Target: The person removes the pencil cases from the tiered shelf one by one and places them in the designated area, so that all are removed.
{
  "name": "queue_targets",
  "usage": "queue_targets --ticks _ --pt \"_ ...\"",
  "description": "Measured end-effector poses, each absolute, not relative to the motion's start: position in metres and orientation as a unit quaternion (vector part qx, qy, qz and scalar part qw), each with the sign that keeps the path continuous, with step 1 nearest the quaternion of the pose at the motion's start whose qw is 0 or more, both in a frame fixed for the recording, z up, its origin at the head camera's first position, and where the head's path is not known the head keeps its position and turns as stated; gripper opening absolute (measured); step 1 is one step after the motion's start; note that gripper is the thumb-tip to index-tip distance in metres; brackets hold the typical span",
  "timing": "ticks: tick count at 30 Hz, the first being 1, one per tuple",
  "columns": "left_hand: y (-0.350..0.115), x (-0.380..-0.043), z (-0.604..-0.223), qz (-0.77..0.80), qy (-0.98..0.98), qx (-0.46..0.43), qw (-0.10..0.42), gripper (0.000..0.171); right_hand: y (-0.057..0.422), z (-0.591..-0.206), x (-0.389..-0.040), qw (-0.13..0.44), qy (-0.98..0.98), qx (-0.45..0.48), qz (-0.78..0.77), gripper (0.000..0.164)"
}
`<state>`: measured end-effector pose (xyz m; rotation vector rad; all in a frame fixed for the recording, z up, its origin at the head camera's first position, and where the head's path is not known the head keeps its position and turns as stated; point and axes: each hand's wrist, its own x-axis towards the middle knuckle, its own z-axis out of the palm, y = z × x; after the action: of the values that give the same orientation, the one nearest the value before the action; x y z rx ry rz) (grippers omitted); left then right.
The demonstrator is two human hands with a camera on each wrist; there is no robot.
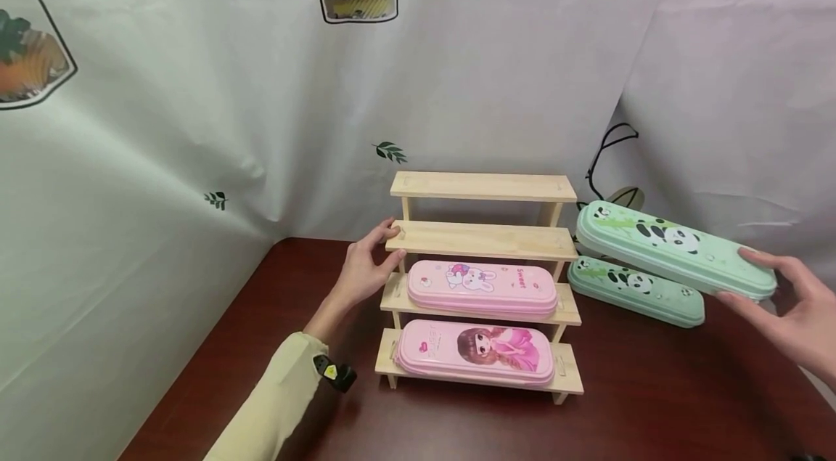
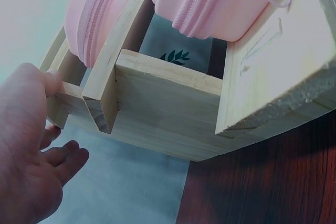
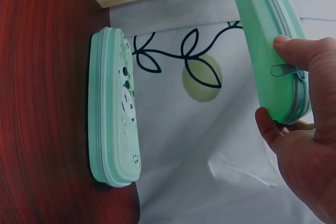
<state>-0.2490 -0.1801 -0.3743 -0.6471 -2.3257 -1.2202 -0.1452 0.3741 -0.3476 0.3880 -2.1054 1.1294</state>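
Note:
A stepped wooden display rack (image 1: 483,239) stands on the table. My left hand (image 1: 369,265) pinches the left end of its second shelf from the top, thumb at the front edge. In the left wrist view the left hand (image 2: 34,145) has its other fingers partly curled beside the rack's side. My right hand (image 1: 793,305) grips the right end of a mint green panda pencil case (image 1: 673,247), lifted right of the rack. The right wrist view shows the zipper of this pencil case (image 3: 268,40) by the right hand (image 3: 310,124). A second green panda pencil case (image 1: 636,292) lies on the table below it.
A pink bunny pencil case (image 1: 483,287) occupies the third shelf down. On the lowest shelf lies a pink pencil case with a printed girl (image 1: 477,352). The two upper shelves are bare wood. A printed white curtain (image 1: 496,47) hangs behind the dark red table (image 1: 457,432).

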Motion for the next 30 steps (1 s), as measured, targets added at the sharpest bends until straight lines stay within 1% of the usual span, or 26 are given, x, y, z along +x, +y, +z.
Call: queue_targets --ticks 7,12,18,23,30 --pt "-0.180 -0.250 -0.374 -0.441 -0.835 -0.240 0.225 0.040 0.381 -0.354 -0.146 0.363 -0.799 0.154 0.454 0.070" --pt "-0.180 -0.249 -0.376 -0.439 -0.836 -0.240 0.225 0.041 0.385 -0.360 -0.143 0.362 -0.794 0.157 0.462 0.065" --pt "-0.178 -0.251 -0.375 -0.439 -0.835 -0.245 0.224 0.042 0.392 -0.369 -0.142 0.366 -0.788 0.155 0.470 0.063" --pt "-0.178 -0.251 -0.374 -0.436 -0.839 -0.241 0.219 0.041 0.396 -0.376 -0.143 0.363 -0.765 0.172 0.504 0.063" --pt "-0.180 -0.249 -0.375 -0.433 -0.841 -0.238 0.221 0.040 0.397 -0.382 -0.143 0.365 -0.778 0.141 0.493 0.072"
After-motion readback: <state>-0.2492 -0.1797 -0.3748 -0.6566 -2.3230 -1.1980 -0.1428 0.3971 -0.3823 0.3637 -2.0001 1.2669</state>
